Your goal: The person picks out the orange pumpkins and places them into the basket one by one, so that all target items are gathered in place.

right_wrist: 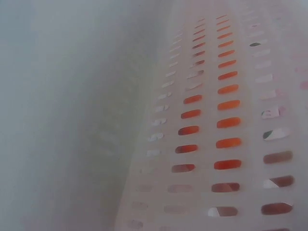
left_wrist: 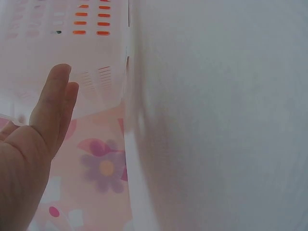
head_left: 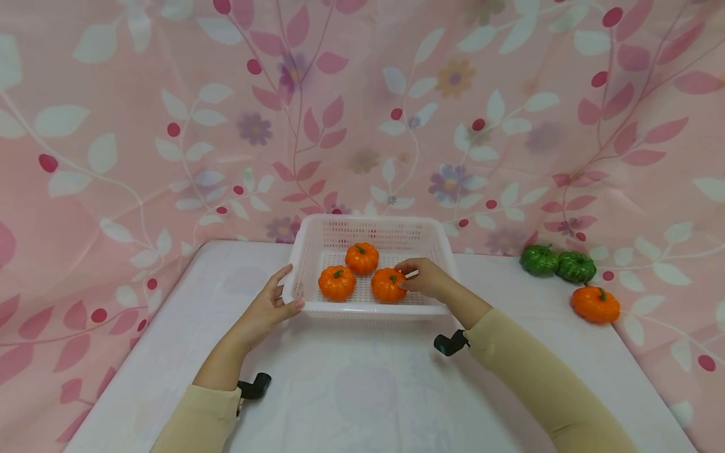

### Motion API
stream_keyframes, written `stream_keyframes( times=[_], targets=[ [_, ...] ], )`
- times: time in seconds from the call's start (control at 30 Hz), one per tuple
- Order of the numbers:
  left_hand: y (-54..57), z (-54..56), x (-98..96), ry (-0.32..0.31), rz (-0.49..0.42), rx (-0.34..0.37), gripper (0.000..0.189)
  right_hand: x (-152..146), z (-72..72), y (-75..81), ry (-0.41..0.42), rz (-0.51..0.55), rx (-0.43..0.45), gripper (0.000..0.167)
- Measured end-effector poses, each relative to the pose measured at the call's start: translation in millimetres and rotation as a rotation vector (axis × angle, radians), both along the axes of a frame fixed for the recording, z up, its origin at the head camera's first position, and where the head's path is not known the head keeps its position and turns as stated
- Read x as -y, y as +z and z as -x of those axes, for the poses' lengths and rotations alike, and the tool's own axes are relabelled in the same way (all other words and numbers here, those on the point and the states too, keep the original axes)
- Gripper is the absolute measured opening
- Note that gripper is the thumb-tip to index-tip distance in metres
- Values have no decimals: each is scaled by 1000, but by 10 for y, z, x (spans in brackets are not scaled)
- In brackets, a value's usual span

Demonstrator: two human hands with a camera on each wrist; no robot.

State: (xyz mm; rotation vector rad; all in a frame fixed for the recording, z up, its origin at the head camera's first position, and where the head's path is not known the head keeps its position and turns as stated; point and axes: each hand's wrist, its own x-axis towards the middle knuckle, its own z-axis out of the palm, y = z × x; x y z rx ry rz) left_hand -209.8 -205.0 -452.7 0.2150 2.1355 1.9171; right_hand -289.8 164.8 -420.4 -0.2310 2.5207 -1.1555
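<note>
A white plastic basket [head_left: 362,308] with slotted walls holds several small items: one orange mini pumpkin [head_left: 337,284] at the left, another orange pumpkin [head_left: 362,258] behind, and a third orange pumpkin [head_left: 387,285] at the right. My right hand [head_left: 426,278] reaches over the basket's right side and grips that third pumpkin between thumb and fingers. At the basket's left end, my left hand [head_left: 266,313] touches the rim and outer wall; its fingers [left_wrist: 52,103] lie straight along the wall. Only orange patches show through the slots [right_wrist: 228,122] in the right wrist view; the right hand is hidden there.
To the right on the white-covered table [head_left: 362,390] are a green pumpkin [head_left: 540,260], a second green pumpkin [head_left: 576,267] touching it, and another orange pumpkin [head_left: 595,305] near the table's edge. A pink floral curtain [head_left: 351,113] hangs close behind the basket.
</note>
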Motion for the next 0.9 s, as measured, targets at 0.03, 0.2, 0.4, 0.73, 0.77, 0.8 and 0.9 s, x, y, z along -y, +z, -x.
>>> stream_keyframes(
  times=[0.03, 0.2, 0.4, 0.73, 0.77, 0.8, 0.9],
  targets=[
    [1, -5, -1, 2, 1, 1, 96, 2, 3, -3, -1, -4, 1, 42],
    [7, -16, -5, 9, 10, 1, 95, 14, 11, -10, 7, -15, -1, 43],
    [17, -14, -6, 8, 6, -4, 95, 26, -6, 24, 13, -18, -6, 43],
    [16, -7, -16, 10, -3, 5, 94, 8, -23, 25, -17, -1, -16, 42],
    [15, -6, -16, 10, -3, 5, 93, 6, -28, 29, -23, 3, -21, 41],
    [16, -7, -16, 9, -3, 7, 93, 4, -34, 35, -28, 7, -27, 41],
    [17, -10, -16, 9, 1, 9, 93, -2, -52, 57, -41, 17, -46, 40]
  ],
)
